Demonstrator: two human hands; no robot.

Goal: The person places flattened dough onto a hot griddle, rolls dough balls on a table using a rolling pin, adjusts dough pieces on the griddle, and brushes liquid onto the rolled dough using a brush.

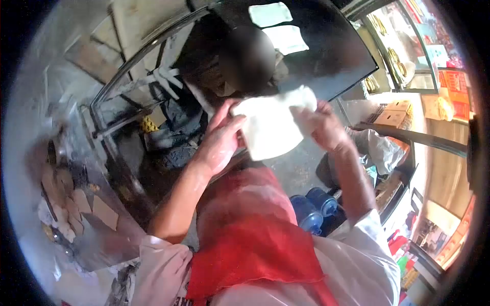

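Nearest is the red apron (255, 252), below the white sheet (273, 130), which is held up in front of the body between both hands. The left hand (217, 145) has the sheet's left edge, its fingers nearly closed, with the thumb lying over the edge. The right hand (329, 127) grips the opposite side, its fingers also drawn in on the sheet; blur hides exactly how they are placed. Near that hand the upper corner looks bunched or turned over.

For a good hold, both sides want a light, even pinch and the same height, so the soft-looking sheet does not sag or crease. Easing that corner flat with the thumb, rather than tugging it, should spare the edge from tearing.

Below and to the right of the sheet stand blue bottles (307, 213). Farther right of it is a crumpled plastic bag (384, 152), with a cardboard box (392, 116) past that. Beyond the sheet, a dark worktop (334, 64) carries two pale pieces (286, 40), lying close together.
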